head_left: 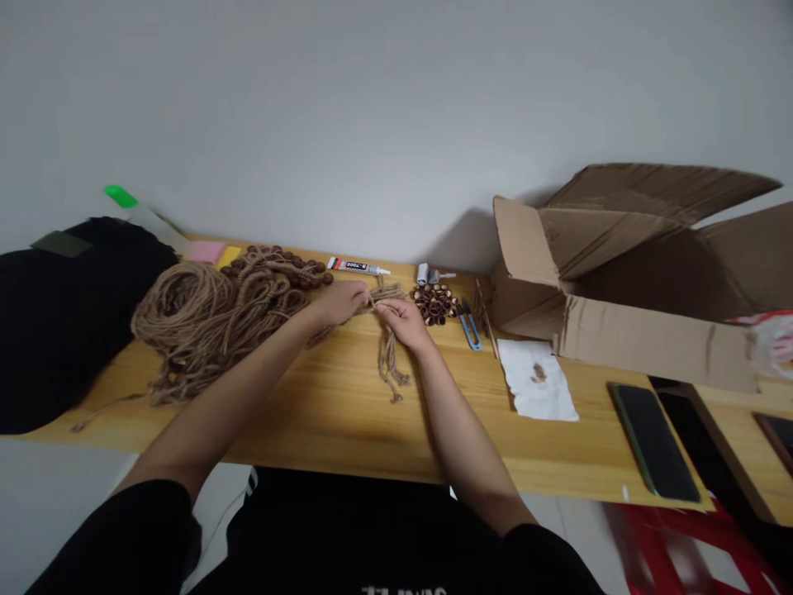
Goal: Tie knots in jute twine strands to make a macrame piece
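In my head view, I had the left hand (343, 302) and right hand (404, 321) close together, each pinching the cord (387, 357), whose loose strands trailed toward six o'clock on the table (334, 413). From there, the rope pile (186, 302) lay at nine, the glue (355, 266) near eleven, the snips (469, 324) at three, the phone (655, 442) at four.

On the table (347, 397), a twine heap (186, 302) lies left of the left hand (339, 302); behind that hand, a glue tube (356, 266); thread snips (473, 330) lie right of the right hand (405, 324); farther right, a cardboard box (657, 339) stands behind a smartphone (653, 442).
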Available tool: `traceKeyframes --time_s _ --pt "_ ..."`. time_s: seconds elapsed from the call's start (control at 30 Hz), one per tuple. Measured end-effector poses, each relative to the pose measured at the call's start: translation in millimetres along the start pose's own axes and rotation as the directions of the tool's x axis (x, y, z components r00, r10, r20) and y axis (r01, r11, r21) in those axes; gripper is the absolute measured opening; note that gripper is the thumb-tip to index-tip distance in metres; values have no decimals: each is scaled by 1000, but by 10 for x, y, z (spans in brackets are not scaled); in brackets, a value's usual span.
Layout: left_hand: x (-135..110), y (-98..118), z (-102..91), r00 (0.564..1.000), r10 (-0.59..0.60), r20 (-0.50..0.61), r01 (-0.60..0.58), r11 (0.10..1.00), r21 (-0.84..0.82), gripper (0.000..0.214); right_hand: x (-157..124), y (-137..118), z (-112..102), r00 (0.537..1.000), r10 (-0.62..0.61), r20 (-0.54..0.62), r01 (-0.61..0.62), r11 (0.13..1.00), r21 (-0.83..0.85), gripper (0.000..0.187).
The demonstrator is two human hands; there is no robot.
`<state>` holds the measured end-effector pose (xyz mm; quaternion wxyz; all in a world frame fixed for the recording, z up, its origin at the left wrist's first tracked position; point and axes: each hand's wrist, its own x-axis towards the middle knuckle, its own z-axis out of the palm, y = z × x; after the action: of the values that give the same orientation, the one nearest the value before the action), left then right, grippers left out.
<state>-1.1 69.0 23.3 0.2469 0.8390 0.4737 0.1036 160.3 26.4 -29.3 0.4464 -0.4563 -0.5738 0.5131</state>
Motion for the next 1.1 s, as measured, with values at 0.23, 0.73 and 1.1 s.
traceKeyframes --time_s 0.23,0.73,1.1 --pt "32 -8 195 997 -3 -82 9 997 73 25 -7 -36 -25 1000 22 20 -23 998 66 36" --pt "-275 101 258 870 95 -483 -32 990 137 23 -12 -67 -17 997 48 -56 -42 993 112 31" --pt "-384 161 410 828 235 -509 -179 971 158 22 -25 -84 -39 995 84 -49 -75 981 179 35"
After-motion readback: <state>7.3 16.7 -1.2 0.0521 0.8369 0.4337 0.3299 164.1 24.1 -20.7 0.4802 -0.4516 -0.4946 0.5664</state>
